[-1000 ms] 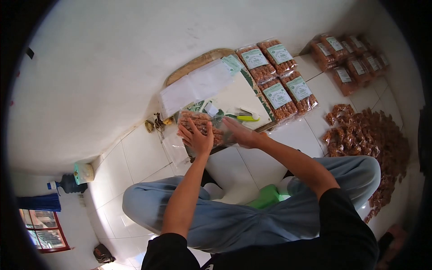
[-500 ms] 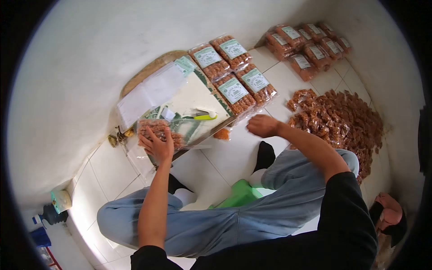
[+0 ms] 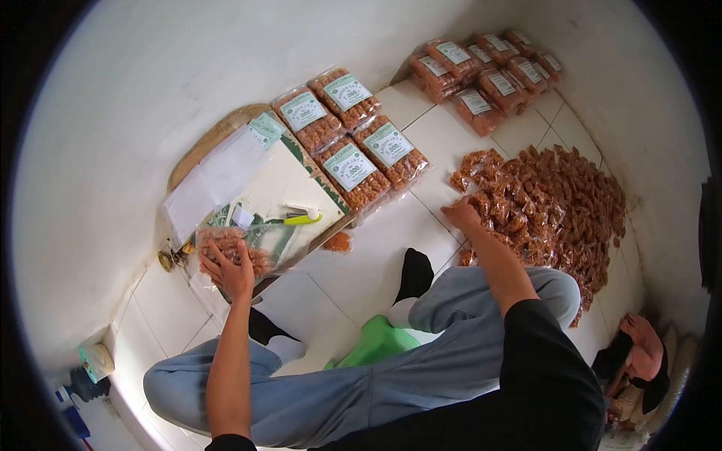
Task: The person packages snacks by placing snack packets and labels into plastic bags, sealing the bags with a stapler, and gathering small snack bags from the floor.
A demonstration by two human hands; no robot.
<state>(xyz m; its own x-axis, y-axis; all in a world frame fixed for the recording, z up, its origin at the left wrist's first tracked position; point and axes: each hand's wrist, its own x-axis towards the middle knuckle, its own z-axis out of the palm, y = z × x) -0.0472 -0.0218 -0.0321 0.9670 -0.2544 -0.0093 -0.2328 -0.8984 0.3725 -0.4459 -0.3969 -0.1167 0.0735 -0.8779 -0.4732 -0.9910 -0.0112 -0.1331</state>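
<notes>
My left hand (image 3: 228, 269) lies over a clear plastic bag (image 3: 263, 258) partly filled with small brown snack packets, its fingers spread and curved round the filled end. The bag rests on the near left corner of a low board (image 3: 282, 180). Out to the right, my right hand (image 3: 462, 213) is beside the near left edge of a large heap of small wrapped brown snacks (image 3: 553, 207). Its fingers are loosely bent, and no packet shows in it. A lime-green stapler (image 3: 303, 217) sits on the board, right of the bag.
Clear plastic bags (image 3: 214, 177) and green labels (image 3: 267, 129) lie on the board. Several labelled packs (image 3: 350, 165) stand beside its far edge, and more packs (image 3: 489, 75) are stacked by the wall. One orange-brown packet (image 3: 338, 241) and a green stool (image 3: 376, 342) are on the tiled floor.
My right hand has moved right, to the edge of the snack heap, and its fist has loosened. My left hand stays on the bag. The whole view has shifted.
</notes>
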